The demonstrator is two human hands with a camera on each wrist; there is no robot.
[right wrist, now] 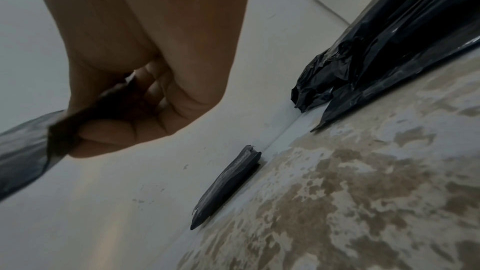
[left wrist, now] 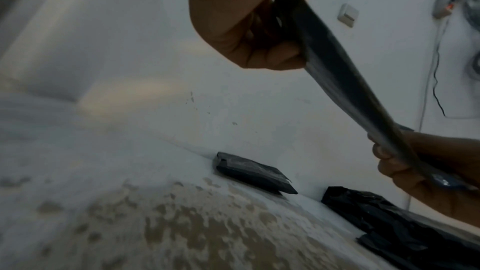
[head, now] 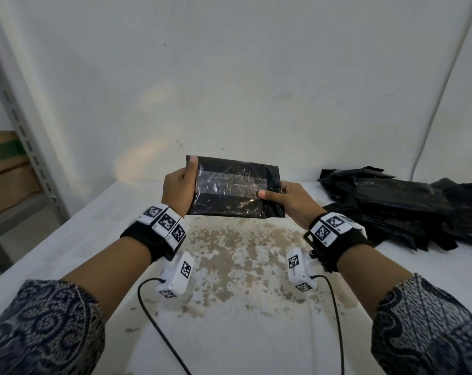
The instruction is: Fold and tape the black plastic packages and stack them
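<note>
I hold a folded black plastic package [head: 234,186] up above the table, a strip of clear tape [head: 229,182] running across its face. My left hand [head: 179,189] grips its left edge with the thumb on top. At the right edge, my right hand [head: 286,197] pinches it, thumb on the tape's end. The left wrist view shows the package [left wrist: 345,81] edge-on between my left hand [left wrist: 249,34] and my right hand [left wrist: 426,167]. In the right wrist view my right hand [right wrist: 145,73] curls round the package's corner [right wrist: 23,151]. A finished taped package [left wrist: 253,172] [right wrist: 228,186] lies by the wall.
A heap of loose black plastic bags [head: 402,204] [left wrist: 394,225] [right wrist: 389,44] lies on the right of the table. The white table [head: 229,307] has a worn brown patch in its middle. A metal shelf [head: 21,136] stands at left; a cable [head: 443,90] runs down the wall.
</note>
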